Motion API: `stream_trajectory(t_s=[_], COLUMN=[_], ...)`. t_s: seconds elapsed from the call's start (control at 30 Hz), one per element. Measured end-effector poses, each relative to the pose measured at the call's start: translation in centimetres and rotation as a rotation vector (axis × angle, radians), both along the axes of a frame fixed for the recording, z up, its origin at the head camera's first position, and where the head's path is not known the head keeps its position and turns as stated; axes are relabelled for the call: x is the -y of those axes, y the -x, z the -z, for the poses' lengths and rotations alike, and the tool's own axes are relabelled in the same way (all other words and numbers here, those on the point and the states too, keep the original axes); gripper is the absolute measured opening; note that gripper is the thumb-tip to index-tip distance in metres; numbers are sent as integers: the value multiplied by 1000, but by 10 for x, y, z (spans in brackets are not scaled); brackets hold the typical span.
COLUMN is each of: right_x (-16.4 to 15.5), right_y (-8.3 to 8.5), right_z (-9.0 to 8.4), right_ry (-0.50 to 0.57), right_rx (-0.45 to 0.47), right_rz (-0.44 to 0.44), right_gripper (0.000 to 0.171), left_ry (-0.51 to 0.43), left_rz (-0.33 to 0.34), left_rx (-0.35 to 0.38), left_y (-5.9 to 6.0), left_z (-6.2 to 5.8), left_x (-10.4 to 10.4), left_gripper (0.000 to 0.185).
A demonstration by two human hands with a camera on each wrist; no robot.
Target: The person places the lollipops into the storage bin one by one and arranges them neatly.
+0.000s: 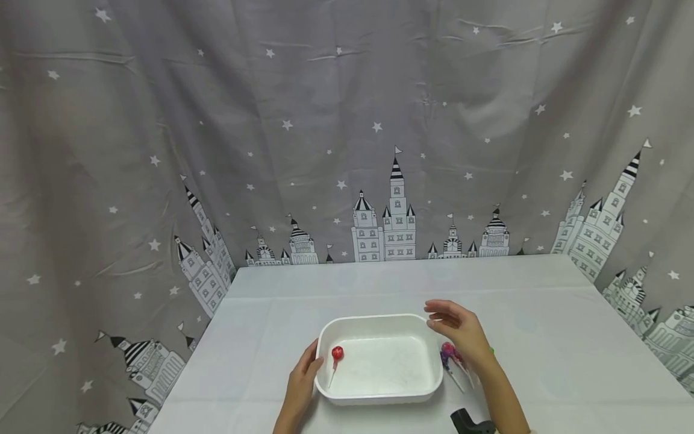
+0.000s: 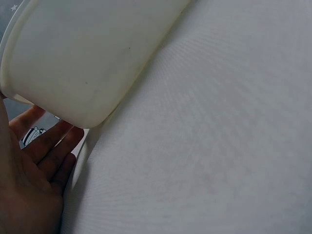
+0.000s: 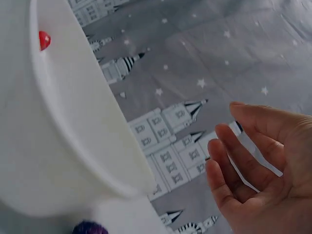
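Head view: a white tray (image 1: 379, 395) sits low in the middle of the frame on a pale surface (image 1: 542, 313). A red lollipop (image 1: 337, 353) lies inside the tray near its left wall. The left hand (image 1: 301, 380) rests against the tray's left side, fingers straight and together, holding nothing. The right hand (image 1: 461, 331) hovers over the tray's right rim, fingers relaxed and slightly apart, empty. Beneath it, just beside the tray's right wall, lie purple and pink lollipops (image 1: 449, 355). A grey curtain (image 1: 325, 120) with stars and castles fills the upper frame.

Left wrist view: the left hand (image 2: 34, 175) shows at the lower left, its fingers (image 2: 53, 141) straight, close by the tray's (image 2: 87, 58) rounded outer wall; contact cannot be told here.

Right wrist view: the right hand (image 3: 263, 170) at the lower right is empty, fingers loosely curved and apart. The tray (image 3: 58, 146) fills the left, the red lollipop (image 3: 44, 40) peeking over its rim at the upper left
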State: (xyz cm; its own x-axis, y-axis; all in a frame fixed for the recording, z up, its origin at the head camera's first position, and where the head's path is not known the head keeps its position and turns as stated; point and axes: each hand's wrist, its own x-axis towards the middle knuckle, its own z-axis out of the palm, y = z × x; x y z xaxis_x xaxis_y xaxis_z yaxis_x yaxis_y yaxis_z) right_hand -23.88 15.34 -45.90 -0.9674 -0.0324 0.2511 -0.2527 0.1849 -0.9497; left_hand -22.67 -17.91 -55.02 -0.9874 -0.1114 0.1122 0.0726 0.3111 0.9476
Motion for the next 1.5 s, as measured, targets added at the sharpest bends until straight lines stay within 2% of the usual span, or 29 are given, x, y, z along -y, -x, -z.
stream_trajectory(t_s=[0.1,0.2,0.3,0.37,0.43,0.63,0.67,0.77,1.0,1.2,1.5], right_x=[-12,-27,-48,-63,-76,-82,-82,-88,-101,-106,-104], right_y=[-3,-3,5,12,16,-9,-12,-14,-17,-18,-15], right_z=[6,15,40,61,76,51,48,52,59,66,73], right_ry=[-24,-47,-60,-55,-42,-7,-8,-23,-79,-183,-239], right_rx=[5,4,-8,-9,-4,121,136,162,237,323,357], right_rz=[60,124,190,232,272,297,297,296,218,148,165], right_gripper=[37,37,38,38,39,44,44,45,53,56,61], left_ry=[-10,-5,9,7,6,2,2,11,18,-12,11], left_rz=[2,3,-2,-4,1,0,-6,-17,-9,-3,-19], left_rx=[7,11,11,10,7,4,10,14,2,33,31], left_y=[-2,-8,-16,-19,-17,-6,-5,-2,-2,-2,-2], left_z=[-6,-21,-37,-41,-36,-11,-11,-4,-4,-7,-7], left_x=[0,-5,-10,-12,-10,-1,-1,0,-1,0,-1], left_gripper=[45,43,42,42,43,45,45,46,45,44,46])
